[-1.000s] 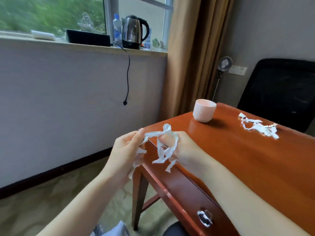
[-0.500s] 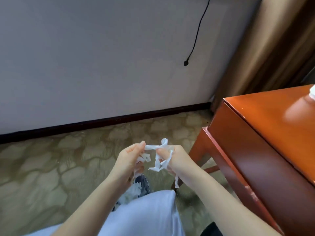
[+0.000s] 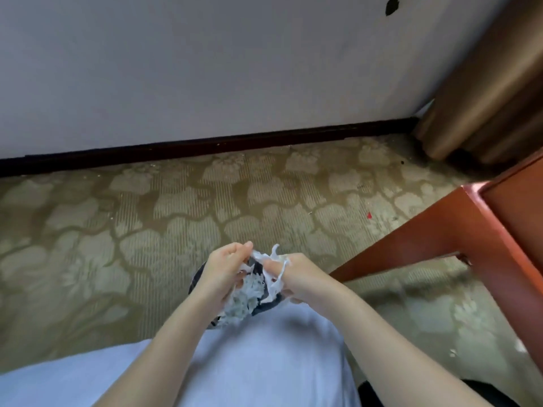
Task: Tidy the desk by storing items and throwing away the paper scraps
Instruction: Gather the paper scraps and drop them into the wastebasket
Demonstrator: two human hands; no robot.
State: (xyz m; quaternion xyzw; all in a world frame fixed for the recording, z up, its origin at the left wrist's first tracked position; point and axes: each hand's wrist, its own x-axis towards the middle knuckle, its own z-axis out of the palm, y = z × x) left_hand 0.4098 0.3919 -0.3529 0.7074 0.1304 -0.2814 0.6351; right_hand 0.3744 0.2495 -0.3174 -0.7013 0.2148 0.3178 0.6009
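Both my hands hold a tangle of white paper scraps low over the carpet, left of the desk. My left hand pinches one end with curled fingers, and my right hand grips the other end, strips hanging off it. Directly below them is a dark bin with a heap of white shredded paper inside; most of its rim is hidden by my hands and my white shirt.
The red-brown desk's corner and leg rise at the right. A patterned carpet runs to a dark baseboard and grey wall. A brown curtain hangs at the far right. A plug dangles at the top.
My view has swung down from the desktop to the floor. Both hands carried the paper scraps off the desk edge and lowered them over the bin.
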